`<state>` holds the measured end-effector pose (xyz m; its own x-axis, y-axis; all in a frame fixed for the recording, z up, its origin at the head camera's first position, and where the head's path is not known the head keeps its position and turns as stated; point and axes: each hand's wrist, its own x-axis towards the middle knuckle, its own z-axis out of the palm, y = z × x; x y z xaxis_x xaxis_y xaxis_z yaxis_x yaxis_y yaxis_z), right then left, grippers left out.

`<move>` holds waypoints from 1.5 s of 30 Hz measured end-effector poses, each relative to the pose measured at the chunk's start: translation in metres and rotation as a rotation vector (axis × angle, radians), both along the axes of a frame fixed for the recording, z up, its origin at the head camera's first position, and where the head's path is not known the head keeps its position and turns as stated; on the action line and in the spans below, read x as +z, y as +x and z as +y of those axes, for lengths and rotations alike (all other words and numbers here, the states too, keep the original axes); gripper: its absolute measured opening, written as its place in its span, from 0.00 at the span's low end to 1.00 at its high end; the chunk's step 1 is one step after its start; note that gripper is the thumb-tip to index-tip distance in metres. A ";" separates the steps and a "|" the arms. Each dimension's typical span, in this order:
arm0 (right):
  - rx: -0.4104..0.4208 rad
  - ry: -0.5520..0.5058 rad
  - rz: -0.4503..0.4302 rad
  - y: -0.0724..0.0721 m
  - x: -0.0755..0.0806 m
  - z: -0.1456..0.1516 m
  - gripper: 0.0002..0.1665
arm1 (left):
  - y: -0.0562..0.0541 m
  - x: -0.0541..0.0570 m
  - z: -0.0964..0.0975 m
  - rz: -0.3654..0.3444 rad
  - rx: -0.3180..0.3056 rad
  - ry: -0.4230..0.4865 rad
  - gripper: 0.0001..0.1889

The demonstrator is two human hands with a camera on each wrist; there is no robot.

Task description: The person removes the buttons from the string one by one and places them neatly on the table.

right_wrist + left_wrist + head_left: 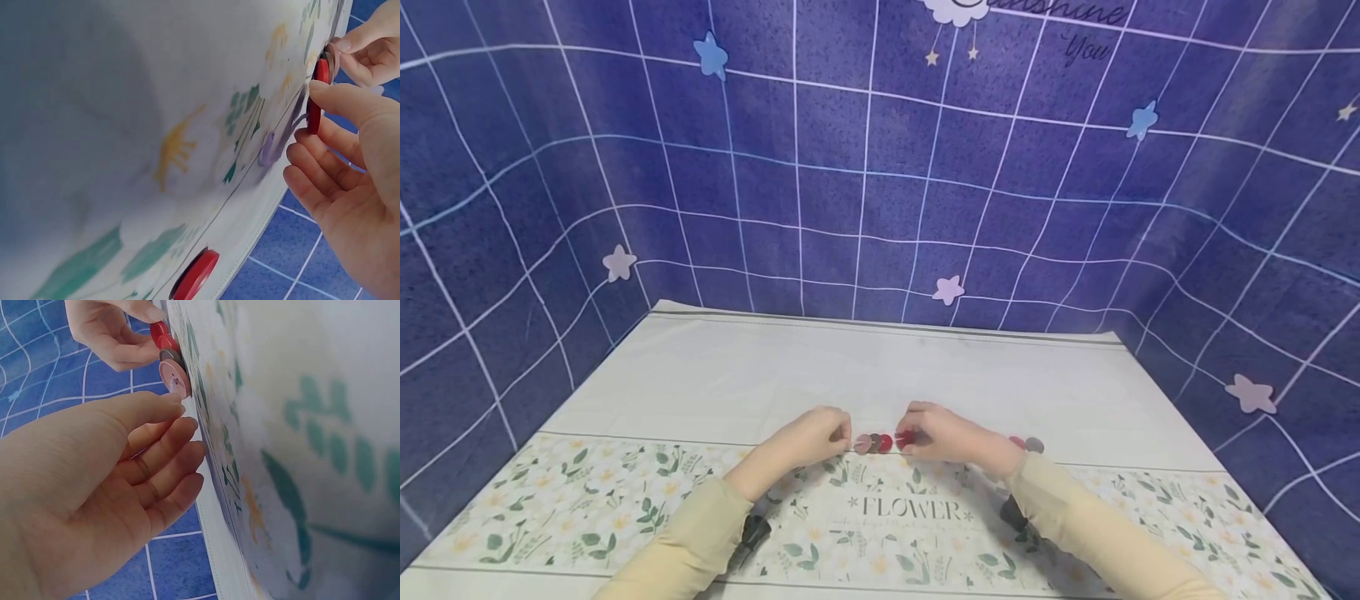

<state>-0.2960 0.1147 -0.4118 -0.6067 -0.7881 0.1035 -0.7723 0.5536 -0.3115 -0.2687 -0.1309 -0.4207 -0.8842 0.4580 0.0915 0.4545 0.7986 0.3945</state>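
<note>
My left hand (814,435) pinches a pale lilac cord (174,391) between thumb and forefinger, close to a pink button (863,444). Holes show in this button's face in the left wrist view. Beside it a dark grey-brown button (875,442) and a red button (886,443) overlap in a row. My right hand (942,435) pinches another red button (314,115) by thumb and fingertips, just right of that row. A lilac strand (269,150) runs from near this button over the cloth. How the cord passes through the buttons is hidden.
Right of my right wrist lie a red button (1017,442) and a grey-brown button (1034,445). A white cloth with a floral band (917,533) covers the table. Blue gridded curtain (880,167) stands behind and at both sides.
</note>
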 end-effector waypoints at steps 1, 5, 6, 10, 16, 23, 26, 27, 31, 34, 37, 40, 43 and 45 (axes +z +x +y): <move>-0.003 -0.002 -0.001 0.000 0.001 0.001 0.14 | 0.000 0.000 0.000 -0.002 -0.001 0.000 0.05; -0.023 0.000 -0.010 0.002 0.003 0.003 0.14 | 0.000 0.001 0.001 -0.002 -0.003 -0.005 0.05; -0.027 0.001 -0.012 0.002 0.003 0.004 0.14 | 0.000 0.001 0.001 -0.003 -0.003 -0.005 0.05; -0.033 0.003 -0.012 0.001 0.002 0.006 0.15 | 0.000 0.002 0.001 -0.001 -0.007 -0.002 0.05; -0.027 -0.010 -0.005 0.001 0.000 0.011 0.14 | 0.001 0.002 0.001 0.000 -0.005 -0.002 0.05; -0.024 -0.014 0.005 0.001 -0.002 0.014 0.14 | 0.000 0.001 0.000 0.013 -0.019 0.010 0.05; -0.021 -0.015 -0.003 0.001 -0.003 0.015 0.14 | 0.000 0.001 0.000 0.016 -0.025 0.027 0.05; -0.021 -0.016 -0.006 0.000 -0.003 0.015 0.14 | -0.001 0.001 0.000 0.015 -0.028 0.036 0.05; -0.017 -0.020 -0.010 -0.001 -0.005 0.016 0.14 | -0.002 0.001 0.001 0.004 -0.036 0.076 0.04; -0.012 -0.023 -0.006 -0.002 -0.005 0.016 0.14 | -0.003 0.001 0.001 0.002 -0.040 0.092 0.04; -0.008 -0.025 0.000 -0.001 -0.004 0.017 0.14 | -0.003 0.001 0.001 0.005 -0.039 0.089 0.04; -0.010 -0.020 0.002 0.000 -0.003 0.018 0.14 | -0.004 0.001 0.001 0.011 -0.044 0.085 0.05; -0.016 -0.018 -0.018 0.001 -0.001 0.019 0.15 | -0.004 0.001 0.001 0.015 -0.043 0.078 0.05; -0.019 -0.016 -0.025 0.001 -0.001 0.020 0.15 | -0.004 0.001 0.001 0.015 -0.042 0.072 0.05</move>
<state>-0.2950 0.1350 -0.4130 -0.6245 -0.7745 0.1007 -0.7531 0.5632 -0.3401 -0.2723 -0.1303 -0.4197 -0.8627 0.4862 0.1390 0.4933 0.7488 0.4428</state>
